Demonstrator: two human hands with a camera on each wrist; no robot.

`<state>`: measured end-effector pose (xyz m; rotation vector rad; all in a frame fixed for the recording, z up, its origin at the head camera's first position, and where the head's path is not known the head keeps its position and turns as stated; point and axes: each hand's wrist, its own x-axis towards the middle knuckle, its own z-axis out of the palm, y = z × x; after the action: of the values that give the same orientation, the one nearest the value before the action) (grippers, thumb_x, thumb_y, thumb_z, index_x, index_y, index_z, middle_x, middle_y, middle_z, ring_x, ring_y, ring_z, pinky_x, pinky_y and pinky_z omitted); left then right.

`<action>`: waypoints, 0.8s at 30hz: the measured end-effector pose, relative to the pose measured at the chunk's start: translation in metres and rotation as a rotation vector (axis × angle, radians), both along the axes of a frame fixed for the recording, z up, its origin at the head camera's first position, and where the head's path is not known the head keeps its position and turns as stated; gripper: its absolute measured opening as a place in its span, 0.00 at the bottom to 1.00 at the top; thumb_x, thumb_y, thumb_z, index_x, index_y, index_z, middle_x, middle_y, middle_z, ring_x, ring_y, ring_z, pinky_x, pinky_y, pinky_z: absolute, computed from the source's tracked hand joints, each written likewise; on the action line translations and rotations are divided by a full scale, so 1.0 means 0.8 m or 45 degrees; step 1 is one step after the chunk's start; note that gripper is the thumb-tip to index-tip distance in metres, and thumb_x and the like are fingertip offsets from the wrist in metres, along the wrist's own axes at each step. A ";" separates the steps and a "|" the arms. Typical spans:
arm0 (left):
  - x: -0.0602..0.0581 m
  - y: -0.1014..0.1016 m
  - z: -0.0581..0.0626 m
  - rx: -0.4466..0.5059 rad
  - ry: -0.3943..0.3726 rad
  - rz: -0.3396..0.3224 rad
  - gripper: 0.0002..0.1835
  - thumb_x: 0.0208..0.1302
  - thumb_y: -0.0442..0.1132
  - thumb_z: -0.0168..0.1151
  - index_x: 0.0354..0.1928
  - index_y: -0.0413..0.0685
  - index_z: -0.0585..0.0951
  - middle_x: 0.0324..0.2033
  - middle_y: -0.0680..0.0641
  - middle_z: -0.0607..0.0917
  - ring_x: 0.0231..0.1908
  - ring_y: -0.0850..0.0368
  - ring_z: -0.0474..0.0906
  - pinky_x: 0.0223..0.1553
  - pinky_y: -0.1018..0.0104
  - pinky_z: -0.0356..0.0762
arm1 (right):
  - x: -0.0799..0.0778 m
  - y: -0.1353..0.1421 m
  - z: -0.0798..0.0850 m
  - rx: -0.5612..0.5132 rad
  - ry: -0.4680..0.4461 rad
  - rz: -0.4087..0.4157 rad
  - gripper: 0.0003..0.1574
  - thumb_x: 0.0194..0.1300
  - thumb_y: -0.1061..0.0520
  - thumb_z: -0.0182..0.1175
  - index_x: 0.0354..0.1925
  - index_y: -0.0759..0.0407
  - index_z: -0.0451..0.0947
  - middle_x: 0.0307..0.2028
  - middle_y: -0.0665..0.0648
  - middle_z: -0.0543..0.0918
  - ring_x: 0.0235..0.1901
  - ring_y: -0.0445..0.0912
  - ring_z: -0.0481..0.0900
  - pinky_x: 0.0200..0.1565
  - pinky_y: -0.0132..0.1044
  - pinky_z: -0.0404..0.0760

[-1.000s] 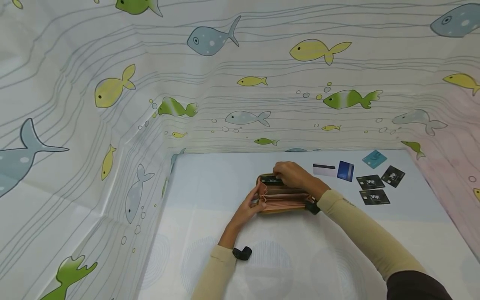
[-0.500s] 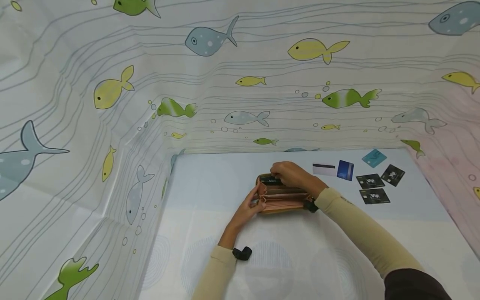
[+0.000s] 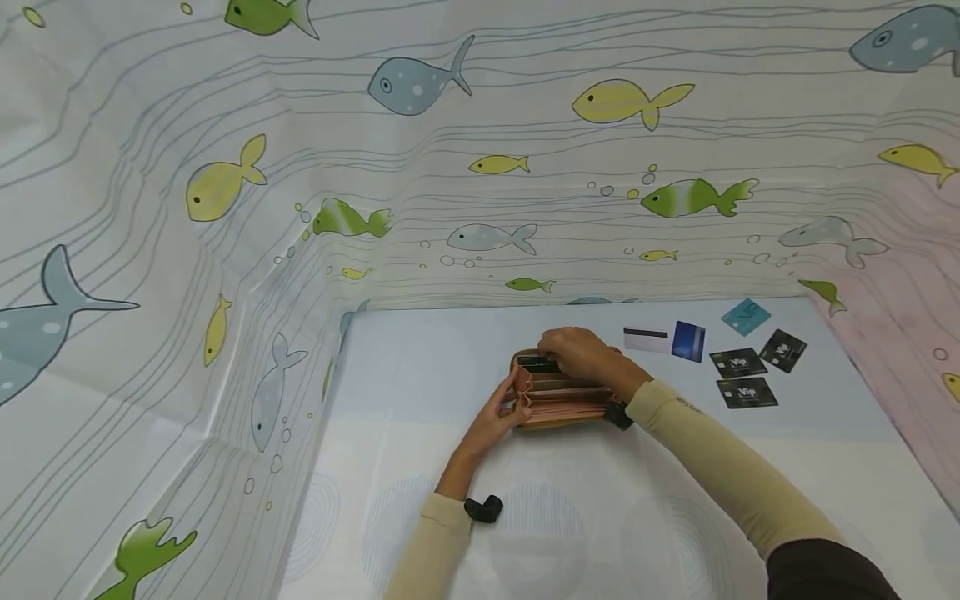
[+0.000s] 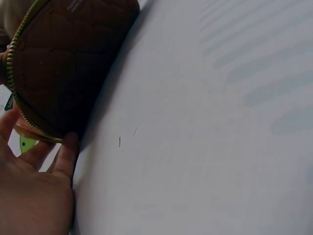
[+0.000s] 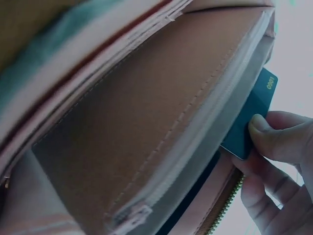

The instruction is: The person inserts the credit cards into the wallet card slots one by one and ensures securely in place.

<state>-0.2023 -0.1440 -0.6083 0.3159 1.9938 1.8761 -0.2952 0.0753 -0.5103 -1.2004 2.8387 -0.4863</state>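
A zip-around wallet stands on the table with its mouth up, its peach-coloured dividers fanned apart. My left hand grips its left end, and the left wrist view shows the brown quilted outside of the wallet and its brass zip at my fingertips. At the back compartment my right hand pinches a dark bank card between thumb and fingers. This card sits partly down in the slot behind a zipped inner pocket. Lower in the same slot, another dark edge shows.
To the right of the wallet lie several loose cards: a white one with a black stripe, a blue one, a teal one and black Vip cards. A fish-print sheet rises behind and beside the table.
The card in my right hand has gone lower into the back compartment, and its Vip lettering no longer shows. My right hand has shifted slightly left. My left hand keeps its hold.
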 end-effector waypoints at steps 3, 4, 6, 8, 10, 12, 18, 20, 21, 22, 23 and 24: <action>-0.002 0.001 -0.010 -0.010 0.010 0.024 0.42 0.72 0.41 0.59 0.78 0.77 0.49 0.72 0.43 0.63 0.66 0.43 0.68 0.59 0.53 0.74 | 0.001 0.001 -0.003 0.026 0.039 -0.007 0.08 0.66 0.67 0.63 0.34 0.57 0.87 0.29 0.50 0.84 0.28 0.41 0.76 0.33 0.38 0.79; -0.002 0.001 -0.010 -0.017 0.016 0.030 0.42 0.72 0.43 0.60 0.78 0.79 0.49 0.72 0.43 0.64 0.66 0.44 0.68 0.59 0.53 0.74 | 0.002 0.001 -0.004 0.030 0.050 -0.007 0.09 0.66 0.67 0.63 0.34 0.57 0.87 0.29 0.50 0.83 0.28 0.40 0.76 0.33 0.38 0.79; -0.001 0.001 -0.006 -0.018 0.015 0.029 0.42 0.71 0.43 0.60 0.78 0.78 0.49 0.72 0.43 0.64 0.66 0.44 0.68 0.59 0.53 0.74 | 0.002 0.001 -0.006 0.030 0.067 0.001 0.08 0.65 0.67 0.63 0.34 0.57 0.87 0.29 0.50 0.83 0.27 0.40 0.76 0.32 0.37 0.79; -0.001 0.000 -0.007 -0.037 0.018 0.017 0.43 0.72 0.43 0.60 0.78 0.76 0.47 0.73 0.43 0.62 0.68 0.44 0.65 0.60 0.54 0.73 | 0.003 0.002 -0.007 0.030 0.072 0.015 0.09 0.66 0.67 0.63 0.34 0.57 0.87 0.28 0.50 0.83 0.27 0.40 0.76 0.32 0.37 0.79; -0.002 0.000 -0.007 -0.048 0.023 0.009 0.43 0.72 0.42 0.59 0.79 0.74 0.47 0.75 0.44 0.60 0.70 0.44 0.63 0.62 0.53 0.72 | 0.003 0.003 -0.007 0.029 0.074 0.022 0.09 0.66 0.67 0.63 0.34 0.57 0.87 0.28 0.50 0.82 0.27 0.40 0.75 0.32 0.36 0.79; -0.002 0.000 -0.007 -0.052 0.023 0.003 0.42 0.73 0.41 0.58 0.79 0.73 0.46 0.75 0.44 0.59 0.71 0.44 0.62 0.63 0.52 0.71 | 0.002 0.004 -0.008 0.024 0.071 0.034 0.09 0.66 0.68 0.63 0.34 0.57 0.87 0.27 0.50 0.82 0.26 0.39 0.75 0.32 0.35 0.79; 0.000 0.001 -0.012 -0.045 0.058 0.025 0.41 0.72 0.46 0.60 0.78 0.78 0.49 0.74 0.47 0.63 0.69 0.46 0.64 0.61 0.51 0.72 | 0.001 0.004 -0.009 0.022 0.047 0.076 0.12 0.65 0.70 0.63 0.30 0.56 0.85 0.26 0.50 0.81 0.26 0.39 0.74 0.31 0.35 0.77; 0.000 0.001 -0.012 -0.039 0.063 0.025 0.42 0.71 0.46 0.61 0.78 0.79 0.49 0.73 0.48 0.63 0.69 0.47 0.65 0.61 0.52 0.73 | 0.001 0.004 -0.010 0.020 0.048 0.075 0.12 0.65 0.70 0.62 0.30 0.56 0.85 0.25 0.50 0.81 0.25 0.39 0.74 0.31 0.35 0.77; 0.000 0.001 -0.012 -0.038 0.065 0.025 0.42 0.71 0.46 0.61 0.77 0.80 0.50 0.73 0.48 0.63 0.69 0.47 0.65 0.60 0.53 0.73 | 0.001 0.004 -0.011 0.015 0.045 0.073 0.12 0.66 0.70 0.61 0.30 0.56 0.85 0.25 0.50 0.81 0.25 0.39 0.73 0.31 0.35 0.77; -0.001 0.001 -0.012 -0.038 0.069 0.026 0.42 0.71 0.46 0.61 0.77 0.79 0.50 0.73 0.48 0.63 0.69 0.48 0.65 0.61 0.54 0.73 | 0.001 0.004 -0.011 0.014 0.044 0.072 0.12 0.66 0.70 0.61 0.31 0.56 0.85 0.25 0.49 0.81 0.25 0.39 0.73 0.31 0.35 0.77; -0.001 0.001 -0.012 -0.039 0.068 0.025 0.42 0.71 0.46 0.61 0.77 0.80 0.49 0.73 0.48 0.63 0.69 0.48 0.65 0.60 0.53 0.73 | 0.000 0.004 -0.011 0.012 0.041 0.069 0.12 0.67 0.69 0.61 0.31 0.56 0.85 0.25 0.49 0.81 0.25 0.39 0.73 0.31 0.35 0.77; -0.001 0.001 -0.012 -0.044 0.068 0.027 0.42 0.71 0.47 0.61 0.78 0.79 0.49 0.74 0.49 0.62 0.70 0.48 0.64 0.61 0.54 0.73 | 0.000 0.005 -0.012 0.008 0.038 0.069 0.12 0.67 0.69 0.60 0.32 0.56 0.85 0.25 0.49 0.81 0.25 0.39 0.73 0.32 0.35 0.77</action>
<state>-0.2028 -0.1434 -0.6178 0.3401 2.0699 1.8621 -0.2951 0.0790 -0.5197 -1.2908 2.8212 -0.4604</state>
